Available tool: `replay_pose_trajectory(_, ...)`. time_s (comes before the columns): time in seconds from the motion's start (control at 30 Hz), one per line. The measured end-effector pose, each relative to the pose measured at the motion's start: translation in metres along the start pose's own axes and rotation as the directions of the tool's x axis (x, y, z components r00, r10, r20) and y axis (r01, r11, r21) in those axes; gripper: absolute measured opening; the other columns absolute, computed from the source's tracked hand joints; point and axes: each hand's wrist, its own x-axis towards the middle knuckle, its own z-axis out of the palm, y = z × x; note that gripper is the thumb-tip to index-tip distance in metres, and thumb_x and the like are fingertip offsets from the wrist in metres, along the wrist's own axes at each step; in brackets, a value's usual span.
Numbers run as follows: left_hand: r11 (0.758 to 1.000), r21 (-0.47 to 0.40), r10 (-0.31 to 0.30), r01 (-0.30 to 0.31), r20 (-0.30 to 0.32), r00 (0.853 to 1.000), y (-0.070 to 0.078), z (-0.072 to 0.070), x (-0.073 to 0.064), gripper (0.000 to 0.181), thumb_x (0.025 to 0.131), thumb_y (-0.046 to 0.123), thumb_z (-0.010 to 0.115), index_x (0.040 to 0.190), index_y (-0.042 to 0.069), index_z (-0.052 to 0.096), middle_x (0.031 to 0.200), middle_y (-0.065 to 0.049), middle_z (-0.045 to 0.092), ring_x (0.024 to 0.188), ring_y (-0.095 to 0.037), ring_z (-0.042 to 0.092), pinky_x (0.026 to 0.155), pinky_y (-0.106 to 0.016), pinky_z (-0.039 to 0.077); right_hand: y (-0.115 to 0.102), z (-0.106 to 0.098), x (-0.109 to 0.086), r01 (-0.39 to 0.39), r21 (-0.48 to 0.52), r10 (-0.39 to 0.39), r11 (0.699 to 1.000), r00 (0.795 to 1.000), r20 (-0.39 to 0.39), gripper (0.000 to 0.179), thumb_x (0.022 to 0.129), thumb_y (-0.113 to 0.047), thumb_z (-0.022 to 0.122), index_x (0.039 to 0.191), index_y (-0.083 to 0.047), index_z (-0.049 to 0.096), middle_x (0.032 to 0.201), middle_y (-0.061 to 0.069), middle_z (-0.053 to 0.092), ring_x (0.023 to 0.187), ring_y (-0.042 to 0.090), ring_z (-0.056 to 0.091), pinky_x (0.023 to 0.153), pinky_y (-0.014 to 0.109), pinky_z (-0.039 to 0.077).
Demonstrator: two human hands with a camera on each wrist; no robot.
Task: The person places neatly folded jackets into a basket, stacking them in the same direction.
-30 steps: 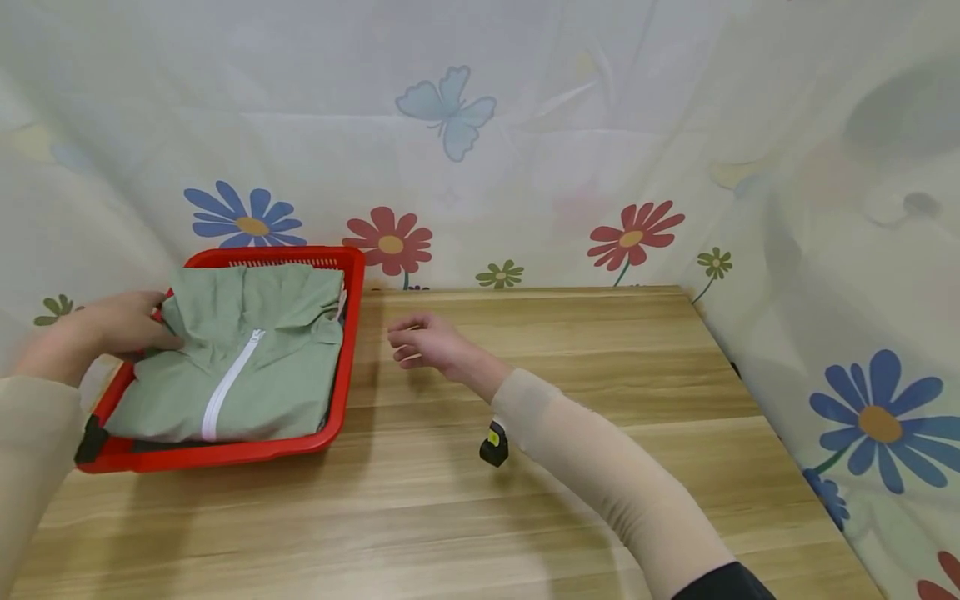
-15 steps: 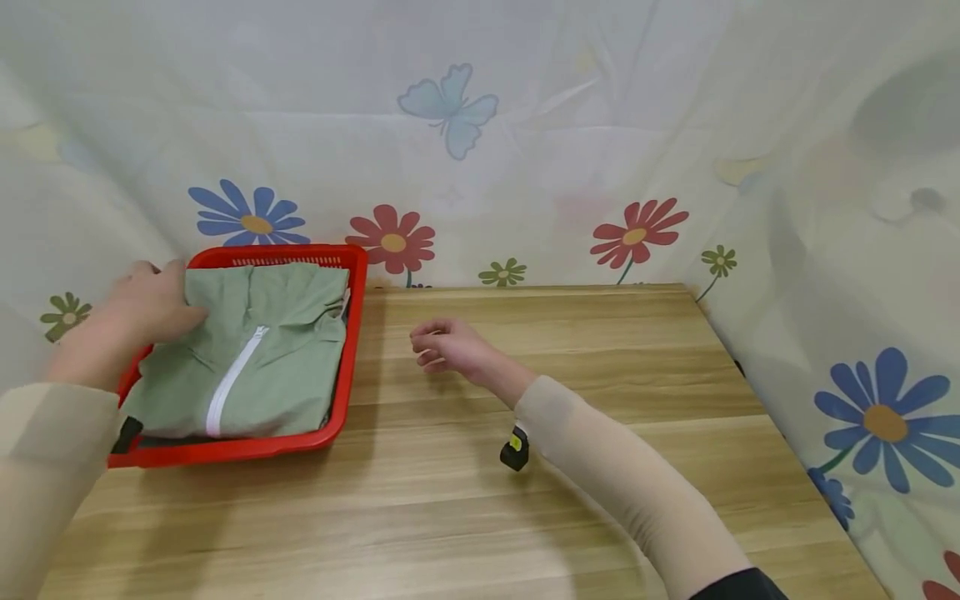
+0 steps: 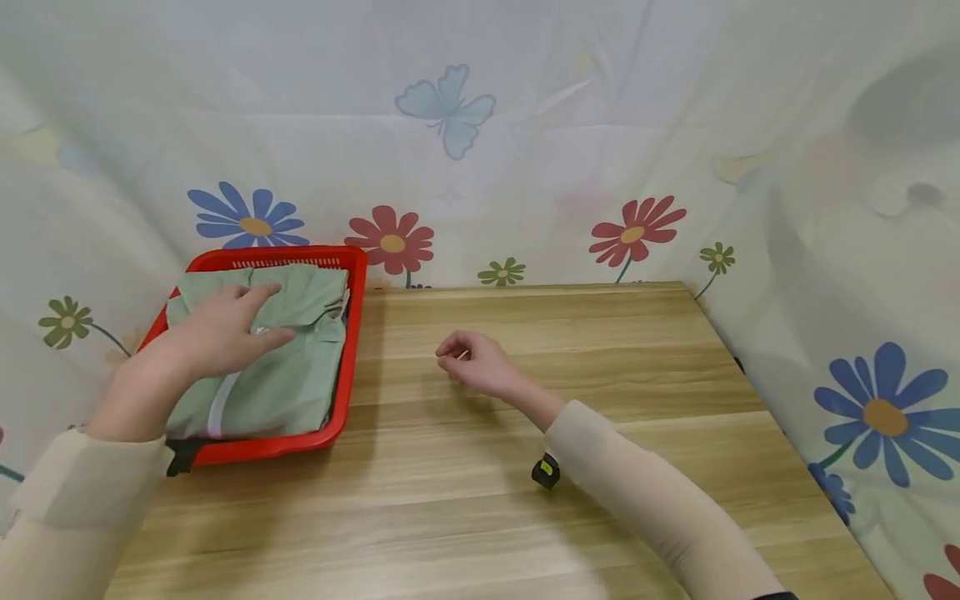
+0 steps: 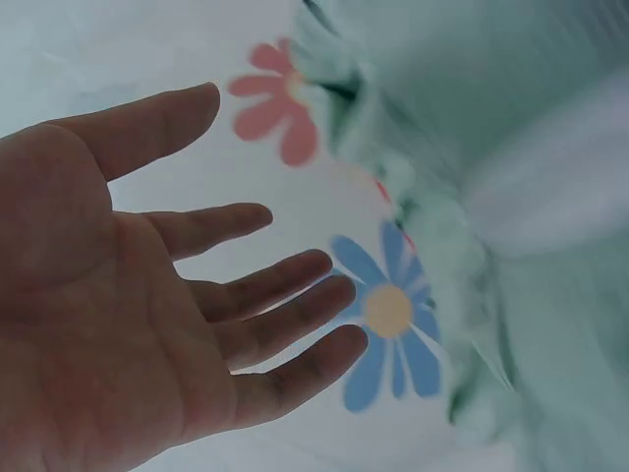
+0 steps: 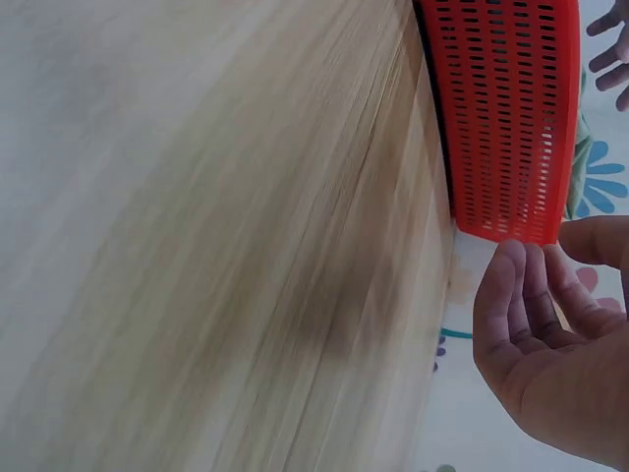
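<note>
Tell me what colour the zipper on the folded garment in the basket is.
White, on the sage-green garment in the red basket; the head view shows it best.

No readable text, labels, brands, numbers or signs, only printed flowers and a butterfly

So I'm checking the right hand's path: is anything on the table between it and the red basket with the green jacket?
Nothing visible. Only bare table lies between the right hand and the basket. The left hand is over the jacket with its fingers spread, on the basket's far side from the right hand.
</note>
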Motion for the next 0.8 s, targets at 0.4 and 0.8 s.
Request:
replay_pose_trajectory(0.4,0.991,-0.096,0.083,-0.088,-0.052,0.995,0.06,0.029,-0.015,0.082,0.099,0.04,0.067,0.161,0.003,0.028,0.154,-0.031,0.034,0.139,-0.051,0.033,0.102,-0.073,0.037,0.002,-0.022,-0.026,0.063,-0.161,-0.069,0.985,0.997,-0.03,0.018,0.101,-0.015,0.064,0.113,-0.002,0.068,0.099,0.005,0.067,0.082,0.022,0.063,0.067,0.031,0.053)
replay_pose_trajectory(0.8,0.934,-0.197,0.256,-0.297,-0.207,0.944,0.11,0.086,-0.007,0.063,0.098,0.032,0.07,0.151,0.006,0.048,0.147,-0.018,0.049,0.133,-0.038,0.046,0.108,-0.064,0.038,0.004,-0.059,-0.061,0.112,-0.388,-0.054,0.915,0.986,0.157,0.028,0.101,-0.015,0.064,0.124,0.002,0.064,0.107,0.011,0.068,0.097,0.025,0.065,0.083,0.039,0.055)
